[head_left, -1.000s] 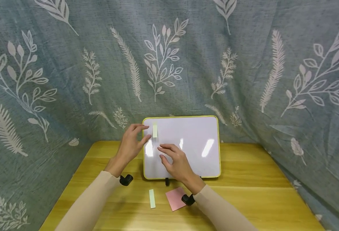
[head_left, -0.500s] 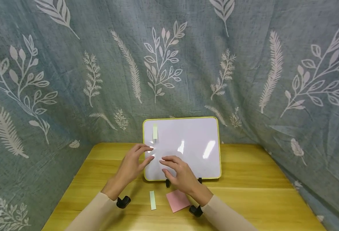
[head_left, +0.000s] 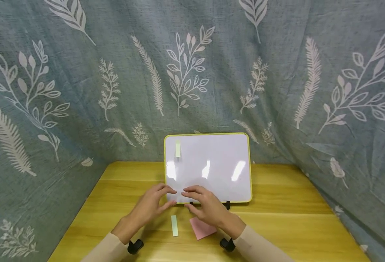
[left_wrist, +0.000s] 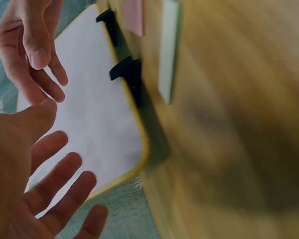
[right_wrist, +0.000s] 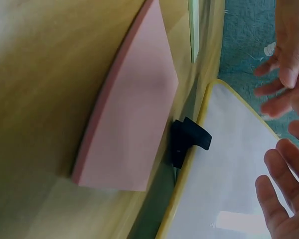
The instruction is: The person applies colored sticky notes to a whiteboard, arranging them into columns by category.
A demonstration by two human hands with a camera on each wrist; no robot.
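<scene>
Both hands hover in front of the lower left of a yellow-framed whiteboard [head_left: 218,167]. The left hand [head_left: 152,203] has its fingers loosely bent and spread, holding nothing. Facing it, the right hand [head_left: 208,205] is likewise relaxed, with nothing between fingers and thumb. On the table below lie a narrow pale green sticky-note pad [head_left: 174,225] and, under the right hand, a square pink sticky-note pad [head_left: 201,228]. A pale green strip note [head_left: 177,149] sticks to the board's upper left. In the right wrist view, the pink pad [right_wrist: 129,104] shows its thickness.
Black stand feet [head_left: 227,205] support the board's lower edge; another foot [left_wrist: 128,74] shows in the left wrist view. The wooden table [head_left: 287,225] runs back to a patterned grey-green curtain [head_left: 130,91], which also hangs at both sides.
Both hands have come down from beside the strip note on the board to just above the table's pads. The note stays on the board, and the pads have not moved.
</scene>
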